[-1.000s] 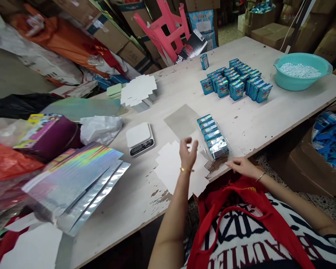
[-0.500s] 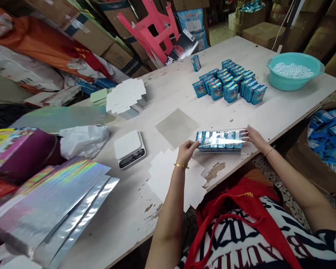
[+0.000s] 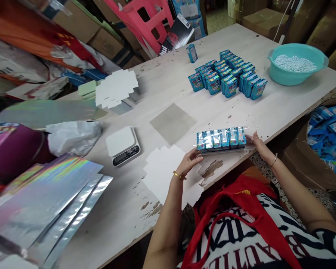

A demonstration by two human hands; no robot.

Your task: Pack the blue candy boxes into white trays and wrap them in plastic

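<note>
Wrapped row of small blue boxes [image 3: 221, 139] lies between two bare hands, near the near edge of the table [image 3: 162, 86].
Its long axis runs roughly from 9 to 3 o'clock, one hand at each end and neither clearly nearer; from the left hand's [image 3: 188, 163] fingers the row lies toward 2 o'clock, from the right hand's [image 3: 261, 147] toward 9. Each thumb stands parted from its fingers, the left gap narrower, the right wider; whether the fingertips press on the wrap cannot be told.
</note>
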